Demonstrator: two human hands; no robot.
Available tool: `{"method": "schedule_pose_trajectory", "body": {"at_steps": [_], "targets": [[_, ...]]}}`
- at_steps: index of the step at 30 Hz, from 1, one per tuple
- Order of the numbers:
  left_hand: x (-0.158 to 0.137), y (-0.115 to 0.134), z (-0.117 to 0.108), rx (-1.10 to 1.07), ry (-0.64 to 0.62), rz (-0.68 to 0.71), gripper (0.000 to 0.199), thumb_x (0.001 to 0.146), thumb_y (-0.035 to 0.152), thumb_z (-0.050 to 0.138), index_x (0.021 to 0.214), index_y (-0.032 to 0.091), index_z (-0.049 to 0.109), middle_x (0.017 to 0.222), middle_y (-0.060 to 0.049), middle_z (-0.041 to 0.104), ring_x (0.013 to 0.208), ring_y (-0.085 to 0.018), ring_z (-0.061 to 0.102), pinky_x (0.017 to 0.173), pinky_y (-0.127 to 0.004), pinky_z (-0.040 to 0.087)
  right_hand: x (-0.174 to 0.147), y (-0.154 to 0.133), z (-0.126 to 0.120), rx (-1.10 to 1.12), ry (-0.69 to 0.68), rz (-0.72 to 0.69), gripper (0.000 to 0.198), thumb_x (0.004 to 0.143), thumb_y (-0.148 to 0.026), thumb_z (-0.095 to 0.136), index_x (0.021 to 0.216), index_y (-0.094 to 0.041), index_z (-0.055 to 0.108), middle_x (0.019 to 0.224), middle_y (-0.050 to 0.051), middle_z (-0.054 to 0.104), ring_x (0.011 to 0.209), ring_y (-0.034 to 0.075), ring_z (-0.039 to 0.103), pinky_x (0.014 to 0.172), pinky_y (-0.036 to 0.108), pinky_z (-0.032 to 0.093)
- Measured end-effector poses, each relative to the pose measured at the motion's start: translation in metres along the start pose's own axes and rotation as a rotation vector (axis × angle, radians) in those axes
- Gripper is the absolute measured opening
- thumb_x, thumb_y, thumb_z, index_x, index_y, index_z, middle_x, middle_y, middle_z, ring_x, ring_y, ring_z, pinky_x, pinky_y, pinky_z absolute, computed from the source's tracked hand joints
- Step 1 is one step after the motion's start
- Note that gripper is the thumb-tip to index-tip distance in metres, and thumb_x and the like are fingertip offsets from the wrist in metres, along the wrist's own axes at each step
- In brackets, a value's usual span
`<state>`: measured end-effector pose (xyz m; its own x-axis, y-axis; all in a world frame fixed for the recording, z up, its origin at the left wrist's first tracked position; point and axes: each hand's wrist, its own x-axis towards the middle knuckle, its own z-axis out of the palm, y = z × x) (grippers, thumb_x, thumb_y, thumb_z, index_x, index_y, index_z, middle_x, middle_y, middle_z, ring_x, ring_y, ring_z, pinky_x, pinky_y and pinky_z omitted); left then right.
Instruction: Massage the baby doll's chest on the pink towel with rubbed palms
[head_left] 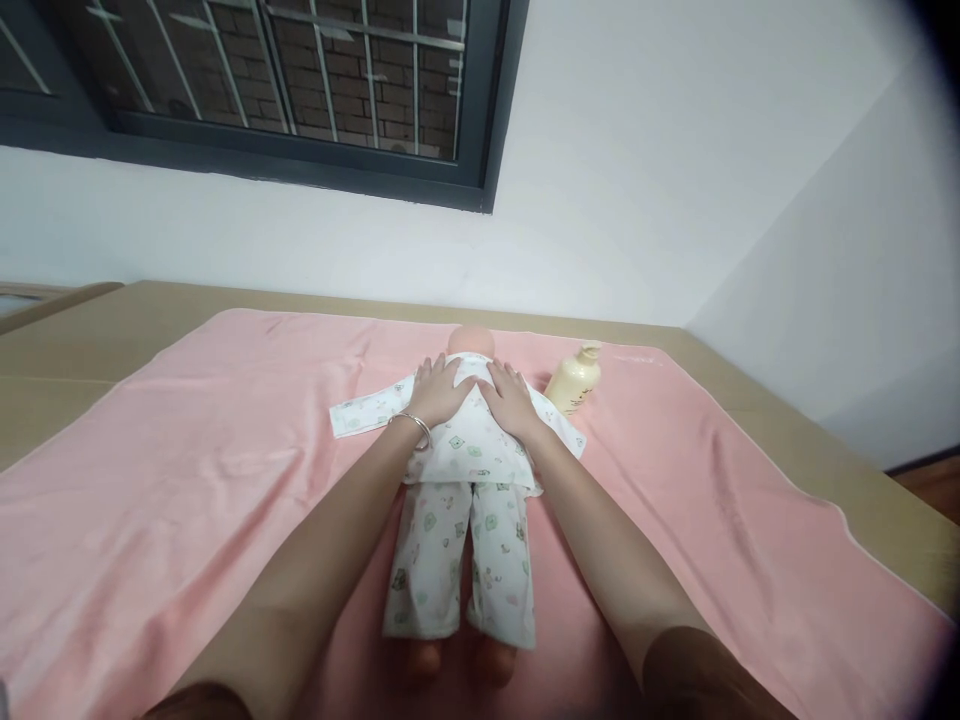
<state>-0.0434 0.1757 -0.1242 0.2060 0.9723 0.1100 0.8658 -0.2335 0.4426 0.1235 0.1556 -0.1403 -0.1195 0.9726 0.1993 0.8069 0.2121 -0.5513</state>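
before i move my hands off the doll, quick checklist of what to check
1. Left hand flat on the doll: ok.
2. Right hand flat on the doll's upper body: ok.
3. Doll fully on the pink towel: ok.
4. Yellow bottle apart from both hands: ok.
5. Bottle cap closed: cannot tell.
6. Bracelet free of the doll's clothes: cannot tell.

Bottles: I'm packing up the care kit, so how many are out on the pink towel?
1. A cream-yellow bottle lies on the pink towel, just right of the doll, beyond the right hand. None shows elsewhere.
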Motion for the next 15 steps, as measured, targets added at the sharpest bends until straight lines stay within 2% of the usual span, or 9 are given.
{"method": "schedule_pose_trajectory", "body": {"at_steps": [10, 15], "targets": [[-0.0026, 0.0024, -0.0006, 0.012, 0.026, -0.004, 0.072, 0.093, 0.064, 0.033, 0.148, 0.018, 0.037, 0.163, -0.013, 0.022, 0.150, -0.037, 0.014, 0.119, -0.049, 0.013, 0.0041, -0.0022, -0.0026, -0.013, -0.048, 0.032, 0.065, 0.096, -0.041, 0.031, 0.155, -0.013, 0.028, 0.162, 0.009, 0.021, 0.151, 0.029, 0.012, 0.122, 0.047, 0.006], [-0.0051, 0.0039, -0.0034, 0.010, 0.020, -0.014, 0.073, 0.092, 0.064, 0.034, 0.147, 0.016, 0.037, 0.162, -0.014, 0.023, 0.150, -0.036, 0.015, 0.119, -0.047, 0.014, 0.0033, -0.0036, -0.0022, -0.011, -0.039, 0.042, 0.064, 0.095, -0.040, 0.031, 0.153, -0.014, 0.032, 0.162, 0.009, 0.023, 0.151, 0.029, 0.013, 0.122, 0.047, 0.007]]}}
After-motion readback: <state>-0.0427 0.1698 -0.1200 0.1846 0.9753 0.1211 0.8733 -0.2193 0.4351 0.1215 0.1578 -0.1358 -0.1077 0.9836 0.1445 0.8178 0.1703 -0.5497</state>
